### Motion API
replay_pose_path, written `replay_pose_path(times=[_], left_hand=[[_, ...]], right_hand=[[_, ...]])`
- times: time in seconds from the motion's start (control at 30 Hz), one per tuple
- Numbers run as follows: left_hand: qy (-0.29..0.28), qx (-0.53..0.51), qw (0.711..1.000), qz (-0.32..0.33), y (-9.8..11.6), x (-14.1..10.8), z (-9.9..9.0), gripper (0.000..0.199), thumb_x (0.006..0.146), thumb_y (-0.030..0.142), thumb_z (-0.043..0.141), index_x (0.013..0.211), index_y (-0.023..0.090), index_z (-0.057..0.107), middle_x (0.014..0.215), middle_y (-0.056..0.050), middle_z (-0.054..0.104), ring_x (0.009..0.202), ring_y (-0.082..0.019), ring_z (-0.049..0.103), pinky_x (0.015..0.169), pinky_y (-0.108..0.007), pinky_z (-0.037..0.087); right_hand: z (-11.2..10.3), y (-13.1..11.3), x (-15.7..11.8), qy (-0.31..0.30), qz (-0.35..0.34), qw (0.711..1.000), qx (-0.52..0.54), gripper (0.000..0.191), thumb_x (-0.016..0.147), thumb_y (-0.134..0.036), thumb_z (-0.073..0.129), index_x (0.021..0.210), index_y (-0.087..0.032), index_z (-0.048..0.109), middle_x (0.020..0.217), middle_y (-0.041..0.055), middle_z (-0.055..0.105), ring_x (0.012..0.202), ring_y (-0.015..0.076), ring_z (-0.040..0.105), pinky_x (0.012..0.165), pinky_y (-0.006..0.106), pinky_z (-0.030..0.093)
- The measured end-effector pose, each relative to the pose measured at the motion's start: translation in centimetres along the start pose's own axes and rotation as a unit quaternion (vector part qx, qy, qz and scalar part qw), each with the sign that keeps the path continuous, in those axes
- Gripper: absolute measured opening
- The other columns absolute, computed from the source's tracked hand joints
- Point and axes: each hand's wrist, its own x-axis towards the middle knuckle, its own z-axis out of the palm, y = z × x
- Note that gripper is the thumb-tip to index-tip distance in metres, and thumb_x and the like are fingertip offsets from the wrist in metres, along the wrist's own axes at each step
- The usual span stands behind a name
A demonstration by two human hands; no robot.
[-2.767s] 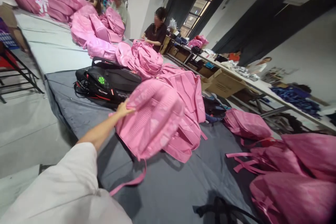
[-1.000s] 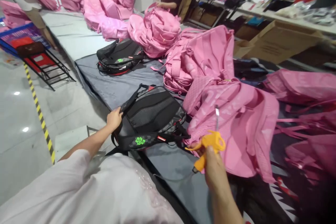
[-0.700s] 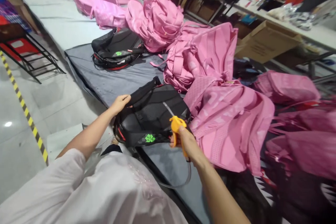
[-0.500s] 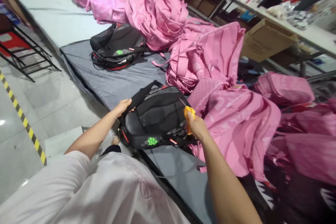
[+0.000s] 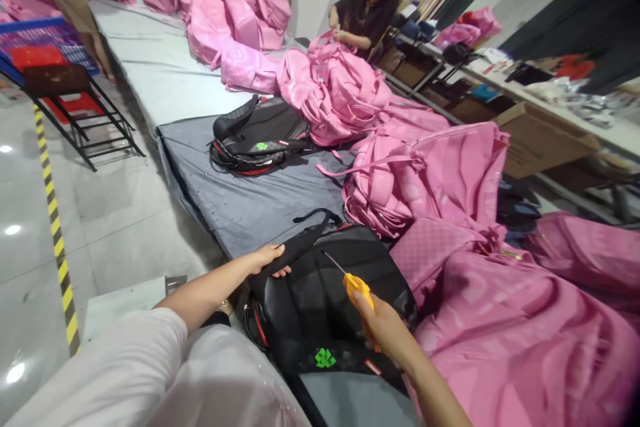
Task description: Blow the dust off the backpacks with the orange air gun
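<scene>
A black backpack point(image 5: 385, 267) lies back panel up in front of me, with a green patch point(image 5: 325, 357) on its near strap. My left hand point(image 5: 267, 260) is closed around the far shoulder strap point(image 5: 306, 239), at the bag's left side. Over the back panel, my right hand point(image 5: 383, 320) grips a yellow-handled tool point(image 5: 359, 287). The tool's thin metal shaft points up and left toward the strap; its exact kind is unclear. Whether the tip touches the bag cannot be made out.
Another black backpack point(image 5: 263, 130) lies farther up the grey-covered table point(image 5: 200, 173). Pink backpacks point(image 5: 525, 320) are heaped along the right side. Across the table sits a person point(image 5: 363, 20) handling a pink bag. A stool point(image 5: 75, 100) and striped floor tape point(image 5: 53, 213) are at left.
The view has shifted, so the table and bags appear lower and farther right. My right hand and the tool have moved inward from the bag's right edge to over its back panel. My left hand keeps the strap.
</scene>
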Motion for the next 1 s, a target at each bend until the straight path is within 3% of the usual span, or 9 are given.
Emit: replay_pose_path(times=[0.1, 0.17, 0.23, 0.33, 0.43, 0.63, 0.83, 0.9, 1.0], left_hand=[[-0.023, 0.081, 0.996, -0.016, 0.5, -0.9, 0.1, 0.054, 0.100, 0.055, 0.033, 0.134, 0.016, 0.045, 0.087, -0.011, 0.071, 0.069, -0.016, 0.068, 0.066, -0.028, 0.055], [0.003, 0.242, 0.969, 0.048, 0.1, -1.9, 1.1, 0.055, 0.101, 0.052, 0.031, 0.146, 0.022, 0.040, 0.100, -0.011, 0.068, 0.087, -0.020, 0.067, 0.078, -0.034, 0.054], [0.059, 0.444, 0.882, 0.149, -1.0, -3.1, 2.8, 0.055, 0.099, 0.051, 0.037, 0.150, 0.033, 0.037, 0.115, -0.012, 0.061, 0.106, -0.026, 0.060, 0.092, -0.042, 0.048], [0.089, 0.659, 0.710, 0.231, -3.3, -4.3, 5.6, 0.056, 0.095, 0.046, 0.049, 0.149, 0.038, 0.040, 0.125, -0.014, 0.052, 0.115, -0.032, 0.050, 0.097, -0.048, 0.041], [0.101, 0.732, 0.630, 0.238, -4.7, -4.2, 7.1, 0.057, 0.092, 0.038, 0.055, 0.148, 0.034, 0.044, 0.124, -0.017, 0.050, 0.112, -0.033, 0.049, 0.092, -0.044, 0.042], [0.174, 0.743, 0.613, 0.206, -3.5, -2.6, 7.9, 0.060, 0.092, 0.043, 0.054, 0.150, 0.030, 0.041, 0.136, -0.020, 0.045, 0.120, -0.037, 0.047, 0.094, -0.048, 0.042], [0.083, 0.732, 0.618, 0.275, -7.3, -7.9, 13.6, 0.069, 0.094, 0.052, 0.049, 0.154, 0.023, 0.033, 0.163, -0.018, 0.017, 0.149, -0.038, 0.016, 0.115, -0.056, 0.023], [0.025, 0.736, 0.612, 0.288, -9.5, -9.4, 15.9, 0.087, 0.085, 0.054, 0.064, 0.157, 0.026, 0.025, 0.164, -0.017, 0.015, 0.149, -0.039, 0.018, 0.115, -0.055, 0.024], [0.020, 0.751, 0.615, 0.240, -11.4, -9.0, 17.7, 0.082, 0.082, 0.031, 0.071, 0.154, 0.027, 0.033, 0.161, -0.020, 0.025, 0.140, -0.042, 0.035, 0.107, -0.056, 0.034]], right_hand=[[-0.8, -1.3, -0.1, -0.040, 0.003, 0.999, -0.025, 0.057, 0.083, -0.074, 0.045, 0.084, -0.019, 0.060, 0.049, -0.0028, 0.051, 0.038, 0.0146, 0.046, 0.040, 0.025, 0.033], [-1.8, -1.7, -0.4, 0.036, 0.018, 0.996, -0.078, 0.052, 0.086, -0.068, 0.046, 0.086, -0.018, 0.061, 0.051, -0.0013, 0.054, 0.042, 0.0155, 0.050, 0.044, 0.026, 0.035], [-2.9, -1.6, -1.0, 0.131, 0.036, 0.983, -0.121, 0.051, 0.090, -0.064, 0.043, 0.092, -0.017, 0.062, 0.052, -0.0005, 0.055, 0.044, 0.0163, 0.052, 0.047, 0.026, 0.037], [-3.5, -0.8, -2.0, 0.083, 0.041, 0.984, -0.152, 0.055, 0.096, -0.061, 0.033, 0.103, -0.016, 0.063, 0.062, 0.0033, 0.063, 0.052, 0.0181, 0.058, 0.051, 0.026, 0.039], [-3.4, 0.5, -2.6, 0.095, 0.079, 0.946, -0.300, 0.049, 0.098, -0.053, 0.039, 0.108, -0.014, 0.066, 0.089, 0.0124, 0.072, 0.079, 0.0228, 0.067, 0.064, 0.027, 0.043], [-5.7, 3.7, -5.0, 0.226, 0.138, 0.919, -0.293, 0.056, 0.100, -0.054, 0.032, 0.124, -0.015, 0.063, 0.112, 0.0181, 0.070, 0.100, 0.0285, 0.067, 0.074, 0.031, 0.046], [-5.6, 7.0, -7.8, 0.103, 0.114, 0.958, -0.241, 0.056, 0.097, -0.060, 0.040, 0.116, -0.015, 0.067, 0.084, 0.0111, 0.072, 0.080, 0.0230, 0.068, 0.068, 0.027, 0.047], [-5.9, 7.9, -8.8, 0.166, 0.173, 0.934, -0.266, 0.058, 0.099, -0.058, 0.035, 0.116, -0.012, 0.066, 0.081, 0.0125, 0.070, 0.076, 0.0233, 0.068, 0.067, 0.029, 0.046], [-6.6, 9.1, -11.1, 0.093, 0.153, 0.963, -0.203, 0.055, 0.097, -0.059, 0.038, 0.112, -0.013, 0.065, 0.070, 0.0092, 0.067, 0.059, 0.0209, 0.064, 0.058, 0.028, 0.045]])
